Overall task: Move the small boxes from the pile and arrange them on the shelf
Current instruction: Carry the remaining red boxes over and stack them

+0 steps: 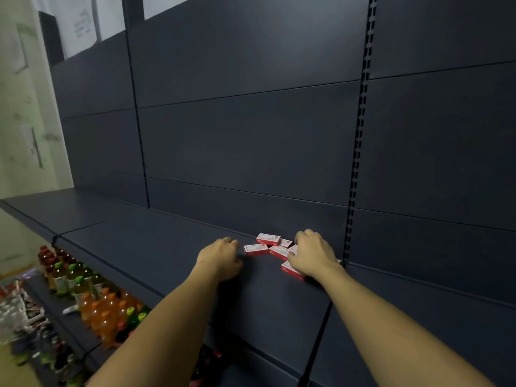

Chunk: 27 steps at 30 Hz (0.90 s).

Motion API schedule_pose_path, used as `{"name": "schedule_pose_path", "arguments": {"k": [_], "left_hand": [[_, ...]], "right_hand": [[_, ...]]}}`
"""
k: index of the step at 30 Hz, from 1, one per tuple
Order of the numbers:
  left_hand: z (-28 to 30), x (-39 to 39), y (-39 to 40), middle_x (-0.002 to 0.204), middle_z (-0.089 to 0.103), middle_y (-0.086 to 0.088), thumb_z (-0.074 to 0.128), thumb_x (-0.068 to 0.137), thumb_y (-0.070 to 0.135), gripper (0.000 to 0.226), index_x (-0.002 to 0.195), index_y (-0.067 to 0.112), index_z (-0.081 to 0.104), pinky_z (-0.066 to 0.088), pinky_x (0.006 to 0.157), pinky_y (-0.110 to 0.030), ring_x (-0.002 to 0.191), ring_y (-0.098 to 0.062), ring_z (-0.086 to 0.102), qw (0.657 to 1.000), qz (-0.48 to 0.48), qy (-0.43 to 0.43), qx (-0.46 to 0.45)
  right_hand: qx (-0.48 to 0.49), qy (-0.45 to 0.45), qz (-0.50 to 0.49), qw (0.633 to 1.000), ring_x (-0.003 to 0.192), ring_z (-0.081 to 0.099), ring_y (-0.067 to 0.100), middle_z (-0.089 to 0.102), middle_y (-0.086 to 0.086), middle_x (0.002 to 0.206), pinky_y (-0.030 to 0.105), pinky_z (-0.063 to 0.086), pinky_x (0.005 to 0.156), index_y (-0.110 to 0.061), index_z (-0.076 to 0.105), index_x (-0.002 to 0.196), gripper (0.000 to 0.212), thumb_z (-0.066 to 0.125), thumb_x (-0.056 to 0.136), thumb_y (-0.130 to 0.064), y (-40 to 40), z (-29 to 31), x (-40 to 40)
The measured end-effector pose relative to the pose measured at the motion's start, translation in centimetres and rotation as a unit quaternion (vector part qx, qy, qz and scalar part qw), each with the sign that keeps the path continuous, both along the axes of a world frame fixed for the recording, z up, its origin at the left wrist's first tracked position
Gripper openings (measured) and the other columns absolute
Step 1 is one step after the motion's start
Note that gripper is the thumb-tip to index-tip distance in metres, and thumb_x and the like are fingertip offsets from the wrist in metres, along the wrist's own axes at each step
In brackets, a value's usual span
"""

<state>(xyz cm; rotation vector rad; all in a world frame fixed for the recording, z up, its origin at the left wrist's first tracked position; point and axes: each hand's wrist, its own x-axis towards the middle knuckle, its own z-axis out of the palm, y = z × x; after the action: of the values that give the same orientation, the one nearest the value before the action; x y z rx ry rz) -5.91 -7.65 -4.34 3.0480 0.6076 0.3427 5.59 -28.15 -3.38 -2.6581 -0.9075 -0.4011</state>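
right hand (312,254) curls down over the loose pile of small red-and-white boxes (272,248) at the back of the dark shelf (156,247), grip hidden, while left hand (222,258) waits beside them loosely clenched, apparently empty, likely ready to line them up.

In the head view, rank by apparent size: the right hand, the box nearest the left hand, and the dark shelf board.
1. shelf board
2. right hand
3. box beside the left hand

Head view looks down, seemingly close, at shelf (156,247).
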Motion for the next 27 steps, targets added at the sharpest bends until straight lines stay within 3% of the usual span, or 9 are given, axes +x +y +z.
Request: {"name": "schedule_pose_path", "arguments": {"k": [9,13,17,20,23,27], "left_hand": [[-2.2,5.1,2.0,0.11,0.057,-0.001,0.047,0.093,0.043,0.028,0.104,0.018,0.055,0.05,0.082,-0.035,0.101,-0.021,0.057,0.998,-0.045,-0.039,-0.024],[-2.4,7.6,2.1,0.117,0.056,0.0,0.046,0.093,0.046,0.041,0.121,0.018,0.055,0.047,0.087,-0.035,0.109,-0.021,0.055,0.993,-0.089,-0.074,-0.026],[-3.2,9.8,2.6,0.119,0.057,0.004,0.048,0.092,0.048,0.044,0.126,0.022,0.054,0.048,0.085,-0.033,0.108,-0.018,0.055,0.982,-0.137,-0.124,-0.035],[-3.9,10.7,3.2,0.137,0.054,0.005,0.047,0.095,0.048,0.053,0.141,0.022,0.047,0.046,0.095,-0.035,0.122,-0.019,0.053,0.974,-0.16,-0.148,-0.056],[-4.0,11.5,4.0,0.15,0.046,0.003,0.048,0.096,0.047,0.062,0.151,0.021,0.038,0.042,0.106,-0.037,0.134,-0.02,0.046,0.967,-0.199,-0.136,-0.078],[-4.2,12.3,4.8,0.151,0.045,0.0,0.049,0.098,0.037,0.061,0.153,0.017,0.035,0.038,0.11,-0.035,0.136,-0.02,0.042,0.954,-0.249,-0.12,-0.116]], "right_hand": [[-0.013,0.029,-0.021,0.999,0.121,0.047,0.025,0.051,0.006,0.126,0.039,0.046,0.098,-0.014,0.058,0.127,0.055,0.059,0.085,-0.05,2.5,-1.8,3.0],[-0.033,0.022,-0.041,0.998,0.119,0.047,0.027,0.051,0.007,0.125,0.038,0.041,0.1,-0.014,0.06,0.125,0.056,0.059,0.083,-0.051,3.5,-2.5,3.4],[-0.053,-0.001,-0.063,0.997,0.119,0.045,0.028,0.051,0.006,0.125,0.04,0.037,0.102,-0.019,0.059,0.126,0.055,0.057,0.083,-0.054,5.0,-3.1,3.2],[-0.051,-0.008,-0.075,0.996,0.119,0.045,0.027,0.051,0.005,0.124,0.039,0.037,0.102,-0.02,0.059,0.127,0.053,0.056,0.085,-0.052,5.7,-3.3,2.9],[-0.047,-0.013,-0.092,0.995,0.117,0.046,0.027,0.052,0.005,0.123,0.039,0.038,0.101,-0.017,0.06,0.123,0.052,0.056,0.085,-0.051,5.9,-3.3,2.6],[-0.056,-0.032,-0.1,0.993,0.117,0.046,0.025,0.052,0.004,0.123,0.037,0.038,0.101,-0.014,0.06,0.122,0.05,0.052,0.088,-0.049,6.4,-3.7,2.0]]}}
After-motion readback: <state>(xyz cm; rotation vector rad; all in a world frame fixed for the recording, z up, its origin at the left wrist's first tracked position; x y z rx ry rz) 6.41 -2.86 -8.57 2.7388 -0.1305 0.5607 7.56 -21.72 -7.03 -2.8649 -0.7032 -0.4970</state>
